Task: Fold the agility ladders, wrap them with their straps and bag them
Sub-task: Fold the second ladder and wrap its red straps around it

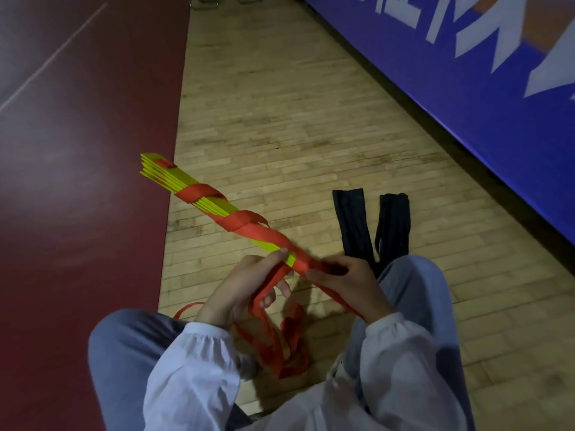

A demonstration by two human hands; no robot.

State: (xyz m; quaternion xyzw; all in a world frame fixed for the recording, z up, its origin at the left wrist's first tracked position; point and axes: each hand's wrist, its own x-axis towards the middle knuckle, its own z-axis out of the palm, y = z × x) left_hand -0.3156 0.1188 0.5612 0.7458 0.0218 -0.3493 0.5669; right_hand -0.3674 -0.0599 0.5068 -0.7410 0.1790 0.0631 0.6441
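Head view: yellow ladder rungs (183, 181) are stacked and held up over the wood floor (280, 104), with the red strap (249, 223) spiralled round the stack in several turns. Left hand (245, 284) grips the stack's near end, thumb on top. Right hand (348, 281) is curled round the wrapped end just beside it. Loose strap (289, 346) is piled on the floor below the stack. Two black bags (351, 219) lie flat to the right of the stack. Blue banner (466, 104) beyond has big white letters, cropped and unreadable.

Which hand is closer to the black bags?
Right. The right hand is close by the black bags' near ends; the left hand is farther off to the left.
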